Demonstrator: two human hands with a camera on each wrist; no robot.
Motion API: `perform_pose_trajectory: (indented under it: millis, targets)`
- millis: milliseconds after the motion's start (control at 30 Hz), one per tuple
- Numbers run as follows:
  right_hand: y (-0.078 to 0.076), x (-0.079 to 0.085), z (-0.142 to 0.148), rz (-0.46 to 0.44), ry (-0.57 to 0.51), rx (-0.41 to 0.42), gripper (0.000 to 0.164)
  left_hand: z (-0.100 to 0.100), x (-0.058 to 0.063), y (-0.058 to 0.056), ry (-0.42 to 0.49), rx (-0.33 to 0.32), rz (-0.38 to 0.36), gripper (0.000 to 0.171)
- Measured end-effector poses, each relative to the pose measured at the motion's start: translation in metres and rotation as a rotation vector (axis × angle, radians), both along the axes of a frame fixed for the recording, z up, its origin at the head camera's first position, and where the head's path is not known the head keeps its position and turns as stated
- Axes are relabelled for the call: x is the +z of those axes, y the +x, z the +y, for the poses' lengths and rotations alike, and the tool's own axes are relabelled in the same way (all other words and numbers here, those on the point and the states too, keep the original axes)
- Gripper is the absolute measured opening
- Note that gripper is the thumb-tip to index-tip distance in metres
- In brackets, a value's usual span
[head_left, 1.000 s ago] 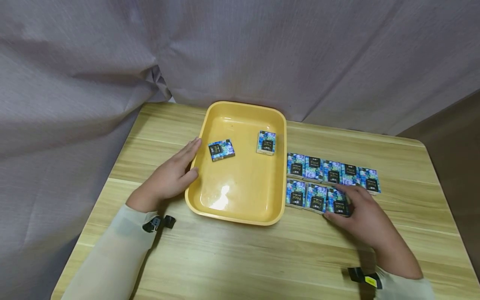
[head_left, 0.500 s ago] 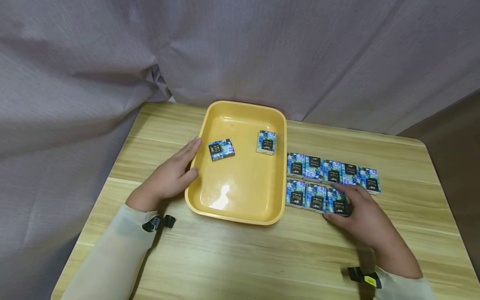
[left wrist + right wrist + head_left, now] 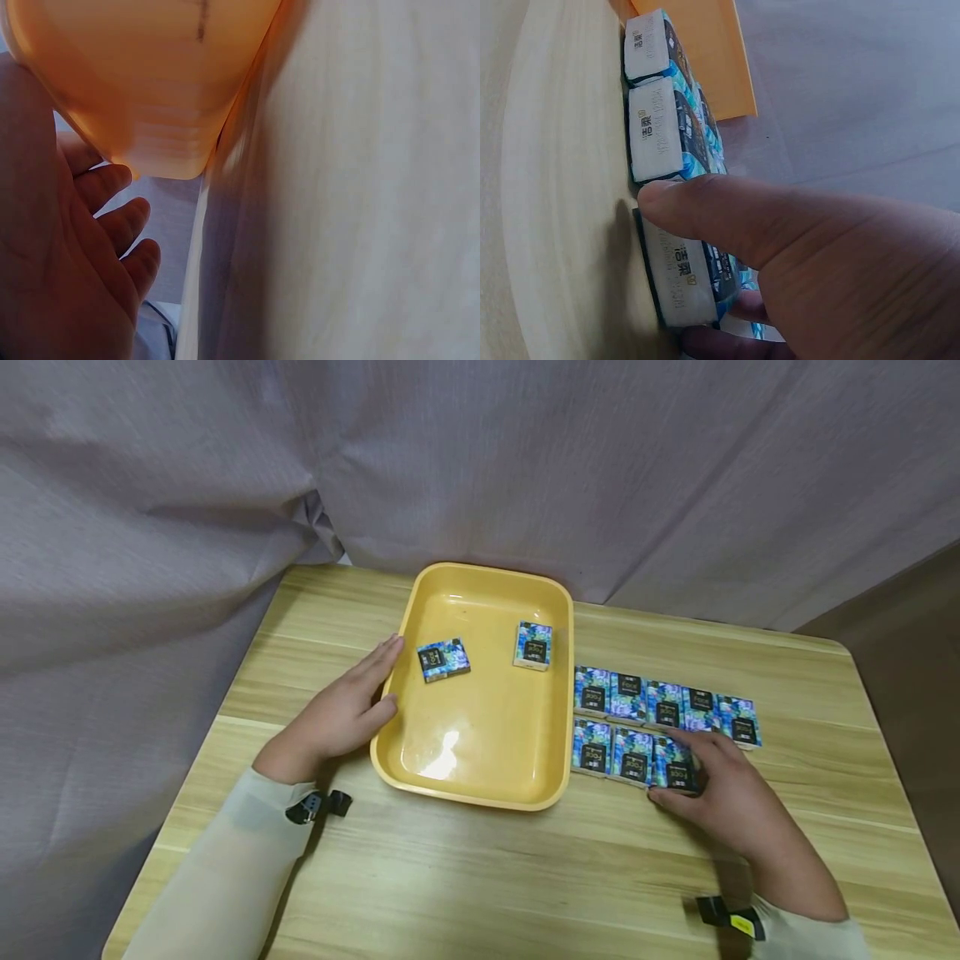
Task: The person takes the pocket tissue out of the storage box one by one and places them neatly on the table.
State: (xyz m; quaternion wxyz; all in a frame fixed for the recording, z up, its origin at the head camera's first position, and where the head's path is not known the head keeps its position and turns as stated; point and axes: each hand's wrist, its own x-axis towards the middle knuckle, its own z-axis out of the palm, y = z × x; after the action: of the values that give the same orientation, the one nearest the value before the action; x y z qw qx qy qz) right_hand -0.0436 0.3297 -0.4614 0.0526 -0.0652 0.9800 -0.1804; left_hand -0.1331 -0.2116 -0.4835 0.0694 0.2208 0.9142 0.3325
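Observation:
My left hand (image 3: 330,722) rests against the left wall of a yellow tray (image 3: 472,797), fingers loosely extended along its rim. In the left wrist view, the fingers (image 3: 124,225) lie beside the tray's outer wall. Two blue floral tissue packs lie inside: a tilted left pack (image 3: 444,660) and an upright right pack (image 3: 533,646). Right of the tray, more packs form two rows on the table. My right hand (image 3: 731,789) grips the right-end tissue pack (image 3: 675,764) of the near row, thumb at its near side and fingers at the far side. Its white side (image 3: 676,274) shows in the right wrist view.
The far row of tissue packs (image 3: 628,696) runs close behind the near row (image 3: 592,746), both beginning at the tray's right wall. A wooden table (image 3: 450,877) lies under everything. Behind its back edge hangs a grey curtain (image 3: 480,468).

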Motion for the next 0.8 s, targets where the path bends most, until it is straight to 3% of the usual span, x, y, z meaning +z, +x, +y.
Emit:
perform_pose_trajectory:
  millis: [267, 800]
  targets:
    - [0.003, 0.006, 0.001, -0.012, 0.011, -0.006, 0.103, 0.0, -0.001, 0.0, 0.009, 0.002, 0.001, 0.081]
    - [0.008, 0.033, -0.004, 0.064, -0.006, 0.04, 0.093, 0.001, 0.002, 0.001, -0.003, 0.003, -0.015, 0.082]
